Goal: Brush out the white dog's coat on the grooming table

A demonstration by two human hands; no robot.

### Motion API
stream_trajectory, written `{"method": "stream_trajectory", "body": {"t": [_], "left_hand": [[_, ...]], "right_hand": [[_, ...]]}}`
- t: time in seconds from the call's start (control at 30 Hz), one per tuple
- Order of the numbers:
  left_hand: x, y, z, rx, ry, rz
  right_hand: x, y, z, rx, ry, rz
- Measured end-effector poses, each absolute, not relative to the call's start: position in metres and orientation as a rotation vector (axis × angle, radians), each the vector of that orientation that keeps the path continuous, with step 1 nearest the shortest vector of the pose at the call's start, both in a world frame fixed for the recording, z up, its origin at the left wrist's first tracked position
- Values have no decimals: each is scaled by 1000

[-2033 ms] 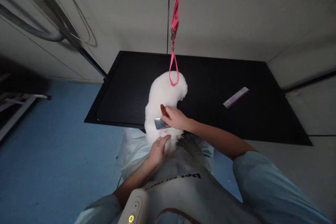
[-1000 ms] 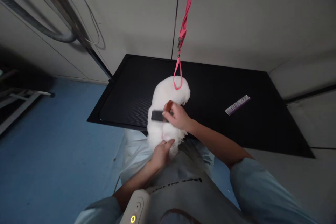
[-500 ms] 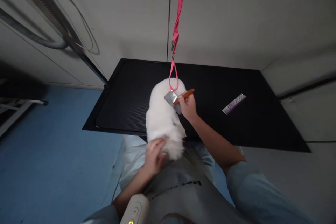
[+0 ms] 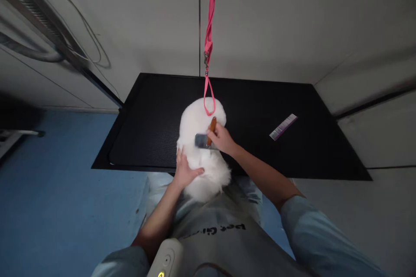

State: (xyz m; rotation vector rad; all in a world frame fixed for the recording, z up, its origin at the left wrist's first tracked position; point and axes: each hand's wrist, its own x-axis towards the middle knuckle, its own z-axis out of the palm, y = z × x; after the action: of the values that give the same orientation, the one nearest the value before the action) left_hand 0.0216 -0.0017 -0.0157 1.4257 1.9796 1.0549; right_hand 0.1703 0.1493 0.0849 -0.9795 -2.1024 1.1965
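Observation:
A white fluffy dog (image 4: 195, 123), seen from above, is on the black table near its front edge, with its rear end toward me. My right hand (image 4: 221, 139) grips the orange-brown handle of a slicker brush (image 4: 202, 140), whose flat metal head lies against the fur of the back. Below and to the left, my left hand (image 4: 186, 171) rests on the dog's side and rump, fingers and thumb spread over the fur. A pink grooming loop (image 4: 209, 99) hangs down at the far end of the dog; how it goes around the neck is hidden.
A metal comb (image 4: 283, 127) with a purple edge lies on the right part of the black grooming table (image 4: 253, 99). The pink strap (image 4: 211, 13) rises from the loop. A post (image 4: 100, 86) and a grey hose (image 4: 29, 49) are at left, before a pale wall.
My right hand has brought the brush down the dog's back toward me and turned its handle more upright. My left hand, blurred before, has moved up and spread on the dog's side. The view has shifted slightly.

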Motion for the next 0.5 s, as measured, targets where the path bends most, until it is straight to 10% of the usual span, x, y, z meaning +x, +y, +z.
{"method": "stream_trajectory", "body": {"t": [0.5], "left_hand": [[44, -10, -9, 1386, 2113, 972]], "right_hand": [[165, 153, 116, -974, -2372, 1060]]}}
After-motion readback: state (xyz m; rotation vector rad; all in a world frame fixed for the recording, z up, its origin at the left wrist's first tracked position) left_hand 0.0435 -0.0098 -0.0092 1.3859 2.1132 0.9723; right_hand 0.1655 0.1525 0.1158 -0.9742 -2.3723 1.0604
